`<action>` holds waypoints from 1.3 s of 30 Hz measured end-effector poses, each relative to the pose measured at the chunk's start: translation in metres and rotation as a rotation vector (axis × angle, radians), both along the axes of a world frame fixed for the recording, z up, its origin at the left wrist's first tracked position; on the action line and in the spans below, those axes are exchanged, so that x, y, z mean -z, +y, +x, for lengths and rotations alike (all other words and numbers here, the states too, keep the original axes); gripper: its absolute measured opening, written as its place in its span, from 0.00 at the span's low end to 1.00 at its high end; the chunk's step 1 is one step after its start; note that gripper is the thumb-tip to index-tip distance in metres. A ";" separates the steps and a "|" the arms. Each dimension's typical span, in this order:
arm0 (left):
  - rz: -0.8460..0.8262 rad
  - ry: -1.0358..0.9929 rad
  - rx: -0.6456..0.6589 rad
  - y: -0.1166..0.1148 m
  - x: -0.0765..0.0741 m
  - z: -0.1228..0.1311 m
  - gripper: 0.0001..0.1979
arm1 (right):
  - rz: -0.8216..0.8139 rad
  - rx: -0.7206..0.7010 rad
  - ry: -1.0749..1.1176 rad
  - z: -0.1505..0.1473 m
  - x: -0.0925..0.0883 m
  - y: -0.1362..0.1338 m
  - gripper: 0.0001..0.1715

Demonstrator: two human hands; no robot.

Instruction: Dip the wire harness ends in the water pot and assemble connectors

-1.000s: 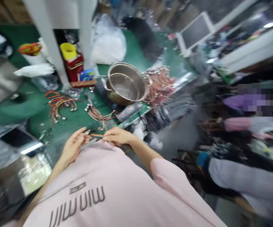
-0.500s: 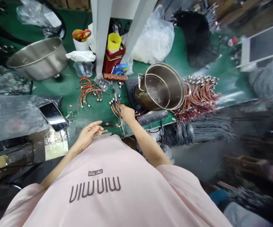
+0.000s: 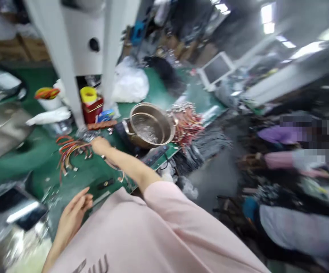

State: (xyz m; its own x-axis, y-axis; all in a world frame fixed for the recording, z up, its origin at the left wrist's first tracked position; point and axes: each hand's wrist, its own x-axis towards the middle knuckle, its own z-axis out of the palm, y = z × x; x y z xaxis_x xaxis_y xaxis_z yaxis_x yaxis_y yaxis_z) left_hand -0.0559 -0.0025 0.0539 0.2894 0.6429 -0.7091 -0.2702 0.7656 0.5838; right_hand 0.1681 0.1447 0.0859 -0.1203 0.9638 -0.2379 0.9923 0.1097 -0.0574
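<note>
My right hand [image 3: 100, 146] reaches over the green bench, just right of a bunch of red, orange, yellow and black connector wires [image 3: 72, 149]. Its fingers point down and are smeared by motion, so what they touch or hold is hidden. A small clear plastic bag [image 3: 87, 135] lies right behind it. Below the right forearm, more wires [image 3: 111, 163] are partly covered. My left hand [image 3: 74, 212] hovers near the bench's front edge, its fingers loosely bent and apart, with nothing seen in them. A small black object [image 3: 106, 184] lies to its right.
A steel pot [image 3: 153, 125] stands right of my right hand, with a heap of red and yellow wires [image 3: 188, 123] beyond it. Left are a large steel basin [image 3: 3, 127] and a phone [image 3: 16, 206]. White posts [image 3: 64, 57] rise behind. Other people [image 3: 292, 223] sit at the right.
The view has swung right and up. My right hand has moved from the small wire bunch farther back, toward the clear plastic bag. My left hand's fingers have spread slightly.
</note>
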 end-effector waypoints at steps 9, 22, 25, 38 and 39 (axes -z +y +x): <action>-0.098 0.035 0.008 0.014 0.017 -0.001 0.29 | -0.115 0.111 0.230 -0.017 0.054 0.038 0.14; 0.074 -0.182 0.036 0.053 0.007 0.029 0.18 | -0.011 0.059 0.497 -0.018 -0.013 -0.017 0.12; 0.086 -0.275 -0.034 0.067 0.003 0.037 0.17 | 0.034 -0.006 0.453 -0.016 -0.030 -0.072 0.13; 0.109 -0.342 -0.053 0.013 -0.025 0.047 0.12 | 0.030 0.024 0.771 0.039 -0.004 -0.221 0.10; 0.116 -0.355 -0.026 0.007 -0.026 0.048 0.14 | 0.057 0.052 0.806 0.035 -0.008 -0.219 0.11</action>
State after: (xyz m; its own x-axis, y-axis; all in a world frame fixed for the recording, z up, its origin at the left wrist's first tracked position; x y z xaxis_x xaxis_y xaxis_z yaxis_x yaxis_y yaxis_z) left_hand -0.0079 0.0050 0.0796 0.4869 0.7234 -0.4896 -0.4902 0.6902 0.5323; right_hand 0.2028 -0.0745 0.0937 -0.1884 0.9809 -0.0478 0.6524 0.0886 -0.7527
